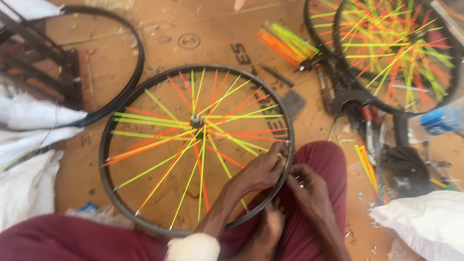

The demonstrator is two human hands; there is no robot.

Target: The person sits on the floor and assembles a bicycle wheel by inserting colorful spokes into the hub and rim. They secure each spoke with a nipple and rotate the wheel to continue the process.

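A black bicycle wheel rim (108, 130) lies flat on the cardboard-covered floor in front of me, laced with orange and yellow-green spokes that meet at a small metal hub (196, 120). My left hand (258, 169) reaches over the rim's right side, fingers pinched at a spoke end near the rim. My right hand (307, 186) sits just outside the rim beside it, fingers curled around a small metal piece that I cannot make out. My maroon-clad knee (324, 154) and a bare foot (268, 227) rest under the rim's near edge.
A bare black rim (137, 72) lies at the back left by a dark metal frame (43, 63). Finished coloured wheels (396, 48) are stacked at the back right, with a bundle of loose spokes (285, 43), tools, a blue bottle (442, 121) and white sacks (425, 222).
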